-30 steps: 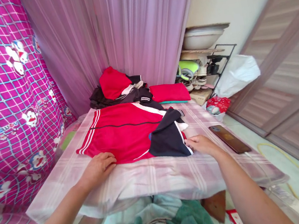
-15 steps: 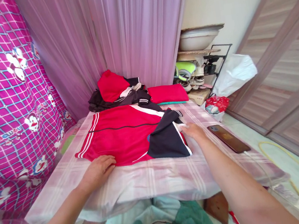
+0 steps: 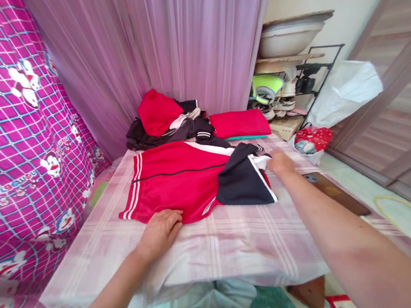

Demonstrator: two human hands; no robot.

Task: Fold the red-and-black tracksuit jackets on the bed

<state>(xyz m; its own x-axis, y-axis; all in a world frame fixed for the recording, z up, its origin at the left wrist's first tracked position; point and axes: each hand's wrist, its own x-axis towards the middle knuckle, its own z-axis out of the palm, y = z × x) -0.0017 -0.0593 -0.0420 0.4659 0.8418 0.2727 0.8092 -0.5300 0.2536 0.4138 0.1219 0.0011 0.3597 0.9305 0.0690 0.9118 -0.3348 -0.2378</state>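
Observation:
A red jacket (image 3: 180, 193) with dark navy sleeves, white stripes and a black zip line lies spread on the table, its striped hem to the left. My left hand (image 3: 162, 229) rests palm down at the jacket's near edge, fingers loosely bent and touching the red cloth. At the collar end on the right, my right hand (image 3: 282, 163) has its fingers closed on the jacket's white-and-dark edge; the fingertips are partly hidden. The near navy sleeve (image 3: 246, 184) is folded back over itself.
A plaid cloth covers the table (image 3: 238, 251). Behind the jacket sit a heap of dark and red clothes (image 3: 161, 114) and a folded red garment (image 3: 240, 123). A phone (image 3: 333, 192) lies beyond my right forearm. A shoe rack (image 3: 309, 78) stands at the back right.
The view has shifted, so the table contents appear further right. My left hand has slid a little rightward along the jacket's near edge. My right hand has drawn the collar end slightly away from me.

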